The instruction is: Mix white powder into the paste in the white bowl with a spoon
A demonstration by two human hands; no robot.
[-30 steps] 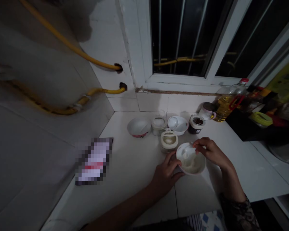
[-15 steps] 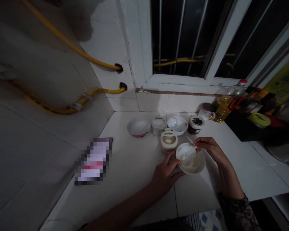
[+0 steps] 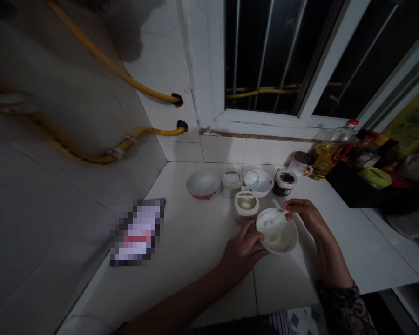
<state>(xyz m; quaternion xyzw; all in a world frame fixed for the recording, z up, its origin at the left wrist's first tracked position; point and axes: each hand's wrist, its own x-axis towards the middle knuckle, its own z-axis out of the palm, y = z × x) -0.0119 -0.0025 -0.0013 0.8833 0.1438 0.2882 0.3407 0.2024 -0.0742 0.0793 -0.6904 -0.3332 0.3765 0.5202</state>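
Note:
A white bowl (image 3: pixel 277 239) with pale, creamy contents sits on the white tiled counter (image 3: pixel 195 260). My left hand (image 3: pixel 240 249) grips its near left rim. My right hand (image 3: pixel 305 218) pinches a white plastic spoon (image 3: pixel 277 216) at the bowl's far right rim, with the spoon's bowl end down inside. A square cream-lidded glass jar (image 3: pixel 246 205) stands just behind my left hand, open and holding something pale.
Behind stand a white bowl (image 3: pixel 202 184), a small jar (image 3: pixel 231 183), a shallow white dish (image 3: pixel 259 182), a dark-filled jar (image 3: pixel 285 181) and a cooking oil bottle (image 3: pixel 330 156). A pixelated packet (image 3: pixel 138 232) lies left. Yellow gas pipes (image 3: pixel 125 144) run along the wall.
My right hand has shifted slightly right with the spoon, and the spoon has moved within the bowl. My left hand and the bowl stay in place. The view has drifted slightly.

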